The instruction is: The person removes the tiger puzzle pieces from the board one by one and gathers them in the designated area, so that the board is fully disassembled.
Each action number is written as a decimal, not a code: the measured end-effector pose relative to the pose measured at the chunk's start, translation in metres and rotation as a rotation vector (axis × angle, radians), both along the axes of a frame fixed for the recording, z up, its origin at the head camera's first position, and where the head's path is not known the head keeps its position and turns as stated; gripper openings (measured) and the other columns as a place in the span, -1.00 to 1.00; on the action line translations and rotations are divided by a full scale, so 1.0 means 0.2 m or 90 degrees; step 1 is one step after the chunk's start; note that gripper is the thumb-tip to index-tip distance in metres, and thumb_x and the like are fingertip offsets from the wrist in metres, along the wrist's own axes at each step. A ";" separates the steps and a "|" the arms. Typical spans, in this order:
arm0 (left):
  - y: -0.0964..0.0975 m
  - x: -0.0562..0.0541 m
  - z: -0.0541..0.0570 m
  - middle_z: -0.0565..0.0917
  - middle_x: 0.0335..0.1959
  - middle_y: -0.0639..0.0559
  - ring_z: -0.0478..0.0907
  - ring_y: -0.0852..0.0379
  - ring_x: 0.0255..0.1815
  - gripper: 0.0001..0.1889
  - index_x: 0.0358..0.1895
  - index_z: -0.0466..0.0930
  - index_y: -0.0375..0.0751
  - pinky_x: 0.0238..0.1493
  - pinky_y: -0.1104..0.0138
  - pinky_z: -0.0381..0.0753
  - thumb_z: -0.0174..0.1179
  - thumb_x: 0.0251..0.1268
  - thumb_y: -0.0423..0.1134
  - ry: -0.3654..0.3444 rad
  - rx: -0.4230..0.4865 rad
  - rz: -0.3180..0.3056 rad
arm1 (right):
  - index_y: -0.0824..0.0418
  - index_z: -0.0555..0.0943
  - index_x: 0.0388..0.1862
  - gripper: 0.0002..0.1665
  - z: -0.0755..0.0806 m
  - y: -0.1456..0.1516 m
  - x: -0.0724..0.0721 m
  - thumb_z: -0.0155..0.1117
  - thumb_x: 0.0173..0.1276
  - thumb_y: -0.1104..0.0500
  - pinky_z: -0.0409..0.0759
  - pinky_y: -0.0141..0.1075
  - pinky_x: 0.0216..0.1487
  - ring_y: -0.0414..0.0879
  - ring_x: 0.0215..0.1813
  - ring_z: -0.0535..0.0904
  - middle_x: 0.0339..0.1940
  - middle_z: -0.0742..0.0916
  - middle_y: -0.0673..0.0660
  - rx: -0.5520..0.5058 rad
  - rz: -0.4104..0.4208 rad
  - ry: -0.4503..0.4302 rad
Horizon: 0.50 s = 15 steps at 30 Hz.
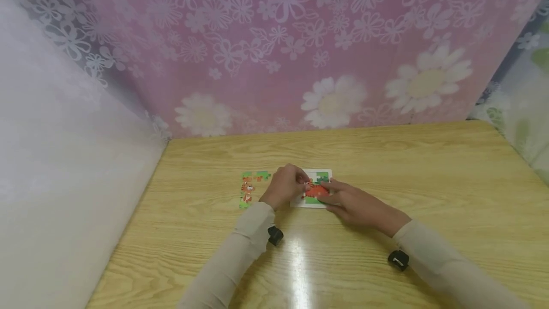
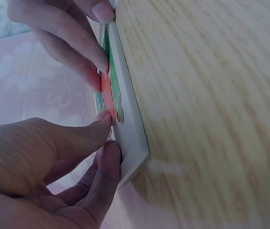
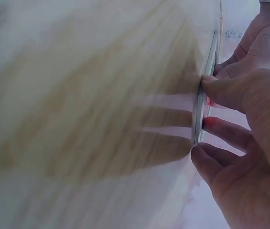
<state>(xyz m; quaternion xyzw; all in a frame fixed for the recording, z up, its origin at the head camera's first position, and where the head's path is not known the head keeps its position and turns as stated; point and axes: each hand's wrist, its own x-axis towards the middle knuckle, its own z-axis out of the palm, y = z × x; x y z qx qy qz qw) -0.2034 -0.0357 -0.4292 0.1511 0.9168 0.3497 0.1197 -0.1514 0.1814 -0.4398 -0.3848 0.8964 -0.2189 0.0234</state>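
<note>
A white-bordered jigsaw puzzle tray [image 1: 312,206] lies on the table, with joined pieces of an orange striped animal [image 1: 316,191] on green at its right side. My left hand [image 1: 285,186] is over the tray's left part, its thumb and fingers pinching a small puzzle piece at the edge of the orange section; the fingers hide most of that piece. From the right, my right hand [image 1: 358,204] rests against the tray, in the right wrist view with fingertips [image 3: 209,123] on the pieces and thumb at the border. In the left wrist view the tray [image 2: 134,138] shows its bare pale base near the left fingers.
Left of the tray lie loose puzzle pieces [image 1: 247,190] with a tiger cub picture and a green-and-orange piece [image 1: 262,175]. The wooden table [image 1: 206,156] meets a pink flowered curtain [image 1: 266,85] at the back and a white cloth [image 1: 77,156] on the left.
</note>
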 end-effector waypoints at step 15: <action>0.00 0.01 0.01 0.67 -0.36 0.08 0.57 0.17 -0.35 -0.92 -0.17 0.79 -0.19 -0.30 0.28 0.58 0.33 0.36 -0.36 -0.018 0.022 0.012 | 0.34 0.73 0.10 -0.70 0.00 0.00 0.00 0.34 0.41 0.33 0.51 0.15 0.23 0.45 0.35 0.43 0.31 0.55 0.49 -0.001 0.006 0.027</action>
